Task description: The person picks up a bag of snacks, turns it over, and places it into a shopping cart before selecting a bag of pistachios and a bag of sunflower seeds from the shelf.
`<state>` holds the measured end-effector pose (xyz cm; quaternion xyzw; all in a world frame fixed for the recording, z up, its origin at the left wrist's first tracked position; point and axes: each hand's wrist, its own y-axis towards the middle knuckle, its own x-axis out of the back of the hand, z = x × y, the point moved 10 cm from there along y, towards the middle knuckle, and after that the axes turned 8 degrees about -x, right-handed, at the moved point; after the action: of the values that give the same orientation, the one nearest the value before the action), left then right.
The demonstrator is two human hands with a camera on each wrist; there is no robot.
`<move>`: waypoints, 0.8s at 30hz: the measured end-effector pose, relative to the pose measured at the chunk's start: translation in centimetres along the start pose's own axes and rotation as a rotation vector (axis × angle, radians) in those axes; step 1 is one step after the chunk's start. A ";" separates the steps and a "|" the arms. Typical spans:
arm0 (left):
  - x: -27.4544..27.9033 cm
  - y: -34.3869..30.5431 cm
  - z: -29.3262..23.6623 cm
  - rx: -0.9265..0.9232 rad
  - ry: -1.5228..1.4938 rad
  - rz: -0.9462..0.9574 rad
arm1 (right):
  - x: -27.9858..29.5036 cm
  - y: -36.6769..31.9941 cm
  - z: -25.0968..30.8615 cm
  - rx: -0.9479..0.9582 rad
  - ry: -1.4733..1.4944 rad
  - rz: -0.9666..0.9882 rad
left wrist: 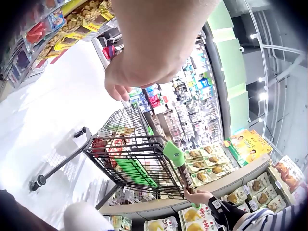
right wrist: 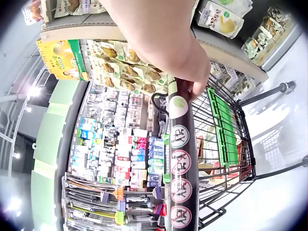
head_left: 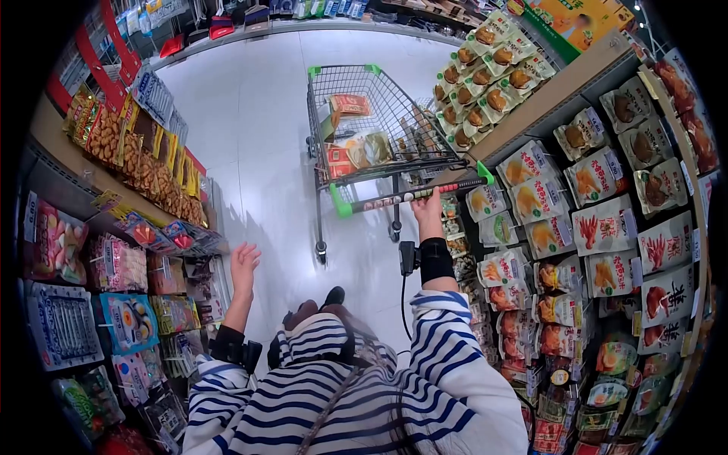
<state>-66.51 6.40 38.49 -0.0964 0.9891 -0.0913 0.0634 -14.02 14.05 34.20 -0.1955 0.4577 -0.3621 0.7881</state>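
A shopping cart with green corners (head_left: 383, 114) stands ahead, several packages (head_left: 367, 149) lying in its basket. My right hand (head_left: 428, 208) grips the dark handle bar (head_left: 379, 200) near its right end; in the right wrist view the fingers of this hand (right wrist: 185, 62) curl round the bar (right wrist: 182, 144). My left hand (head_left: 243, 265) is in the air left of the cart, touching nothing, its fingers loosely bent. In the left wrist view the left hand (left wrist: 139, 67) hangs above the cart (left wrist: 130, 159), and the right hand (left wrist: 198, 197) is at the handle.
Shelves of hanging snack bags (head_left: 125, 262) line the left side. On the right, racks hold packaged foods (head_left: 603, 224), with more packs (head_left: 485, 80) on a ledge beside the cart. White floor (head_left: 262, 114) runs between them, with another shelf across the far end.
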 end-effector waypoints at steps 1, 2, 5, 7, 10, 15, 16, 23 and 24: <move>-0.7 0.0 -0.5 -0.013 0.002 0.008 | -0.1 0.5 0.0 -0.024 0.040 0.012; -1.4 0.2 -1.0 -0.029 0.002 0.014 | -0.4 1.1 0.1 -0.048 0.079 0.028; -2.9 0.4 -1.3 -0.042 0.004 0.023 | 0.4 3.0 0.7 -0.080 0.086 0.049; -3.9 0.5 -1.6 -0.048 0.014 0.034 | 0.7 3.3 1.1 -0.070 0.096 0.070; -5.3 1.1 -1.8 -0.052 0.020 0.047 | 1.7 3.6 1.9 -0.042 0.063 0.043; -7.2 1.9 -1.1 -0.023 0.032 0.067 | 4.6 2.7 3.9 0.028 0.042 -0.010; -7.7 2.0 -0.6 -0.010 0.035 0.071 | 5.2 2.2 4.3 0.047 0.040 -0.027; -12.4 4.1 1.5 0.039 0.098 0.219 | 10.0 -1.6 6.3 0.128 0.049 -0.084; -13.1 4.7 1.6 0.028 0.112 0.232 | 10.6 -2.1 6.5 0.125 0.058 -0.080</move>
<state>-54.39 13.31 37.41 0.0251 0.9942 -0.1026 0.0197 -5.81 4.59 32.69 -0.1534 0.4486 -0.4267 0.7702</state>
